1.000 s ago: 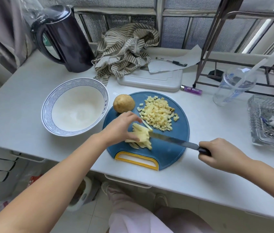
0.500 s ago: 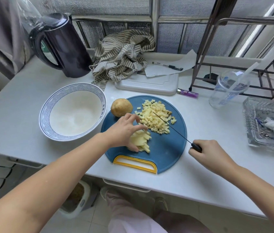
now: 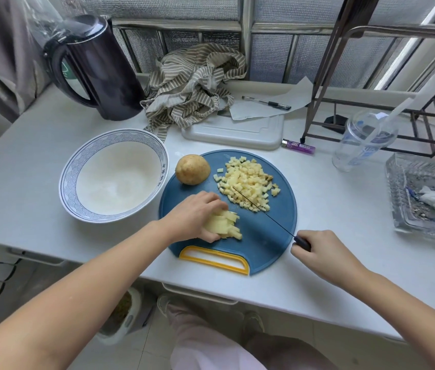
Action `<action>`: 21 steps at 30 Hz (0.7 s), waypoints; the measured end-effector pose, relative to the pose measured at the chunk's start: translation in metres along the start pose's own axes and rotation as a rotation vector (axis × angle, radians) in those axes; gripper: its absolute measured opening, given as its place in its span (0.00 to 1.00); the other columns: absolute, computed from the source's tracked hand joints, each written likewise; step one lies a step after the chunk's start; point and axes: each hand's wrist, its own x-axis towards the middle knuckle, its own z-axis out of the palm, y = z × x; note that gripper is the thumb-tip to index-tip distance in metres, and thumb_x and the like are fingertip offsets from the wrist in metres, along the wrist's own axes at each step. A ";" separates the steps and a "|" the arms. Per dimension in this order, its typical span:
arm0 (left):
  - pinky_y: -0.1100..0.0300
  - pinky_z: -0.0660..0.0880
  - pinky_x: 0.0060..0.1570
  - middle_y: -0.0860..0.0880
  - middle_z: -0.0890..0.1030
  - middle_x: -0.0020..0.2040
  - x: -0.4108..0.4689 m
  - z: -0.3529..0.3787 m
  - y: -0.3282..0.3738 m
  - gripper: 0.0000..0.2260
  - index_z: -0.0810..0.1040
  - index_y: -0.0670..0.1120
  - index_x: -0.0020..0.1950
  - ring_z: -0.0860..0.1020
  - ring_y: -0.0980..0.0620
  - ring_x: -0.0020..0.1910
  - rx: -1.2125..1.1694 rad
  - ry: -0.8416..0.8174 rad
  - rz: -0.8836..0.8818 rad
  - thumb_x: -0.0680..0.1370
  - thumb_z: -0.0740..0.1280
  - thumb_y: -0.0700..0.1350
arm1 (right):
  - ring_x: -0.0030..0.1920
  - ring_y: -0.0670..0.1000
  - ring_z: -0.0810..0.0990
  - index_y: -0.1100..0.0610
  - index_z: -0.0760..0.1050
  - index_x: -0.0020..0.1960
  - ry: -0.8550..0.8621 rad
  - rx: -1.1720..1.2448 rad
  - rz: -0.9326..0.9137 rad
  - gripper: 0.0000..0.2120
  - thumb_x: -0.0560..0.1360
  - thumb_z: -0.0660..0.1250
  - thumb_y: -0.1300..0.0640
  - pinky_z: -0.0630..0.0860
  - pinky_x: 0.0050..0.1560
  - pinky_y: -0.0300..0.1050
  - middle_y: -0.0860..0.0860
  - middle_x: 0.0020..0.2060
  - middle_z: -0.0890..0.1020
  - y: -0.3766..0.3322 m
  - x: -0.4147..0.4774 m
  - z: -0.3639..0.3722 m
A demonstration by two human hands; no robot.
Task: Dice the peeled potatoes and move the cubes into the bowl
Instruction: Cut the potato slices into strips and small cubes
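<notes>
The white bowl with the blue patterned rim stands toward the left side of the tabletop, with no cubes in it, just beside the round blue cutting board at the front edge. On the far-left part of the board lies one whole potato. The left hand curls its fingers over the bundle of potato strips, with the thumb underneath, near the board's front-left. The heap of cubes is on the far side of the board. The knife points its thin blade over this heap; the right hand is closed around its dark handle.

The strips are probably firm but wet and slippery — best pressed together from above, with the fingertips tucked back. The cubes are light and loose, so they should be scooped, not pinched.
</notes>
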 end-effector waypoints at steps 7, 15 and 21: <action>0.52 0.68 0.57 0.49 0.74 0.56 -0.021 0.026 0.008 0.25 0.75 0.49 0.63 0.70 0.47 0.55 -0.087 0.187 -0.170 0.69 0.71 0.57 | 0.28 0.48 0.58 0.55 0.59 0.31 -0.088 0.020 0.021 0.18 0.75 0.63 0.58 0.56 0.32 0.45 0.48 0.25 0.62 -0.006 -0.006 0.015; 0.62 0.59 0.57 0.48 0.70 0.59 -0.038 0.046 0.019 0.30 0.71 0.46 0.66 0.66 0.49 0.60 -0.200 0.364 -0.351 0.68 0.75 0.56 | 0.29 0.49 0.62 0.56 0.62 0.33 -0.109 0.065 0.086 0.17 0.79 0.61 0.55 0.57 0.31 0.44 0.50 0.27 0.67 -0.024 -0.007 0.041; 0.64 0.55 0.67 0.46 0.64 0.66 -0.052 0.052 0.019 0.39 0.63 0.45 0.74 0.61 0.51 0.68 -0.387 0.404 -0.368 0.69 0.77 0.52 | 0.31 0.49 0.65 0.57 0.64 0.34 -0.081 0.133 0.129 0.17 0.80 0.60 0.54 0.60 0.32 0.44 0.51 0.29 0.70 -0.044 -0.006 0.060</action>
